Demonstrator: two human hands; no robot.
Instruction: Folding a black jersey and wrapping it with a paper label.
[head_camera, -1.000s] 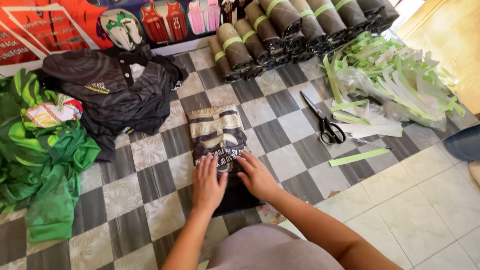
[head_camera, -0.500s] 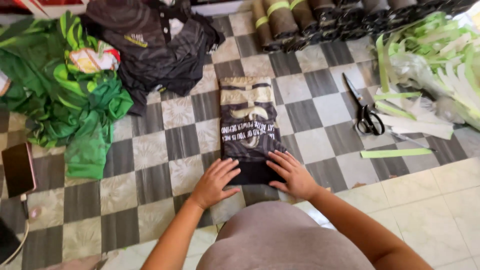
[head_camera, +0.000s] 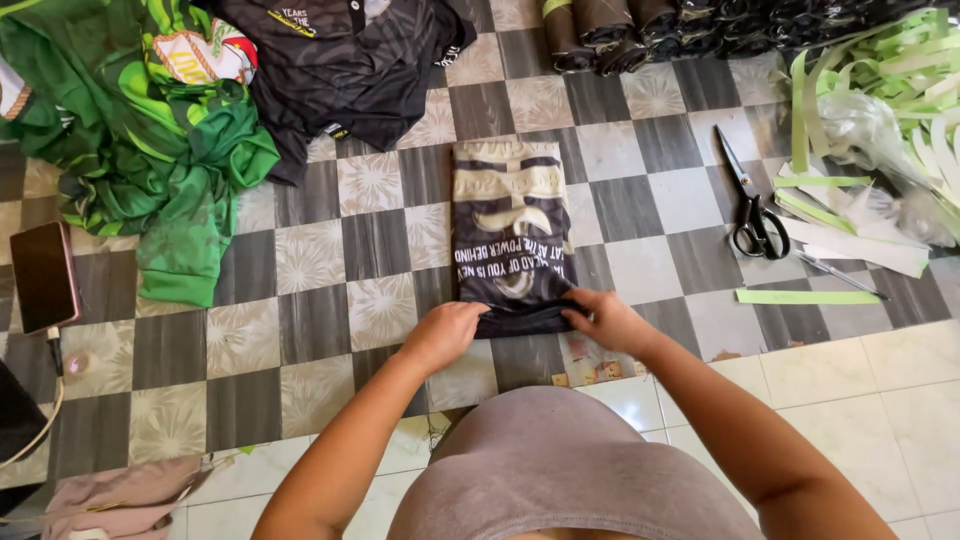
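Note:
A black shirt (head_camera: 512, 220) with cream bands and print lies folded into a long narrow strip on the checkered floor. My left hand (head_camera: 446, 334) grips its near edge on the left. My right hand (head_camera: 606, 318) grips the same edge on the right. Both hands pinch the hem, which is turned up a little into a first fold. The far end of the strip lies flat near a row of rolled dark shirts (head_camera: 640, 28) with green bands.
Green jerseys (head_camera: 140, 140) and black shirts (head_camera: 350, 70) are heaped at the far left. Scissors (head_camera: 752, 212) and green paper strips (head_camera: 806, 296) lie to the right, beside clear plastic bags (head_camera: 880, 110). A phone (head_camera: 42, 276) with a cable rests at the left edge.
The view has tilted down and closer. My hands went from pressing flat on the strip's near end to gripping its edge and lifting it into a fold.

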